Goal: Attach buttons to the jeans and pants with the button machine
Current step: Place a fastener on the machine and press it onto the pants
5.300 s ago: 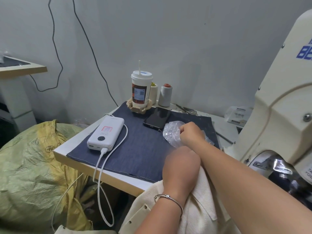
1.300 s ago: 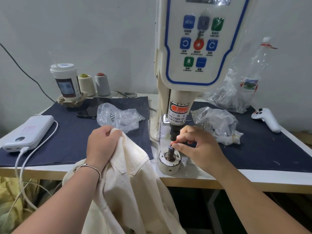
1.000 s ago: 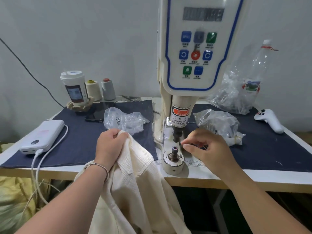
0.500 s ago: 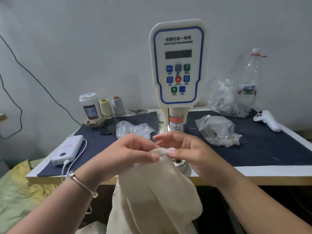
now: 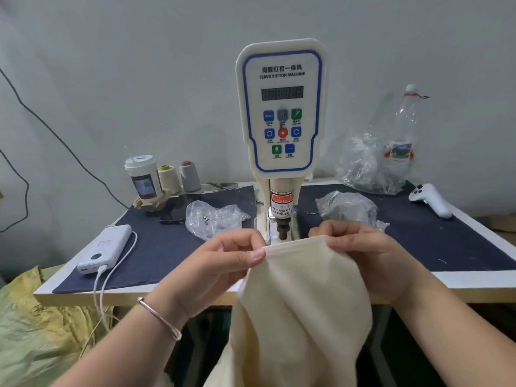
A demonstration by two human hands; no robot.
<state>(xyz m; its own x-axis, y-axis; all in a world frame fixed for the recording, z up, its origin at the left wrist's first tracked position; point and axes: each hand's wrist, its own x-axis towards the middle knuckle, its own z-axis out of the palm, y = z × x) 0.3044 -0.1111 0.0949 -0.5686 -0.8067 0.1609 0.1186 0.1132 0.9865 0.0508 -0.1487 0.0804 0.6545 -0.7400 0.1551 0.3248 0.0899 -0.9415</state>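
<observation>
Pinching pants (image 5: 301, 291) top edge, left hand (image 5: 223, 261), right hand (image 5: 363, 255)

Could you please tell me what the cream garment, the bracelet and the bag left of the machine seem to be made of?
Garment: cream woven cloth, matte, likely cotton; it hangs in soft folds.
Bracelet: thin metal, apparently, silvery-pink and shiny; it glints on the wrist.
Bag: thin clear plastic film, glossy and crinkled; small dark parts show through it.
</observation>
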